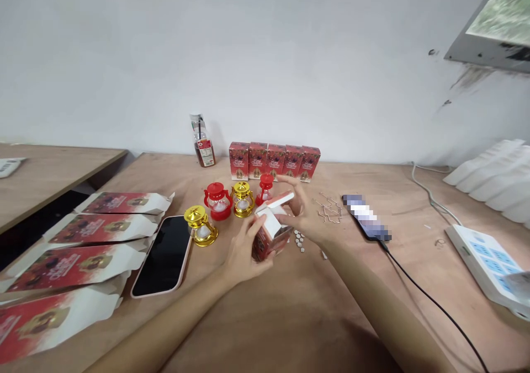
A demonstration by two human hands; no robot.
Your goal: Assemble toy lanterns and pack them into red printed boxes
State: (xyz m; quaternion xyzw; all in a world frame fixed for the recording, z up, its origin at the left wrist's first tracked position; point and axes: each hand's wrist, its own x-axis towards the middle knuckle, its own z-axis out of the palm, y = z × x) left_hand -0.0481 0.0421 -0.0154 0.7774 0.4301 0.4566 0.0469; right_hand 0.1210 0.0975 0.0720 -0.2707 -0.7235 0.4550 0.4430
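Both my hands hold a small red and white carton box just above the wooden table. My left hand grips its lower left side with curled fingers. My right hand holds the open top flap from the right. Just behind the box stand small toy lanterns: a gold one, a red one, another gold one and a red one. A few small silver button cells lie under my right wrist.
A row of closed red boxes stands by the wall beside a bottle. Several flat unfolded cartons lie at left next to a pink-cased phone. Wire hooks, a charging phone with its cable and a white power strip lie at right.
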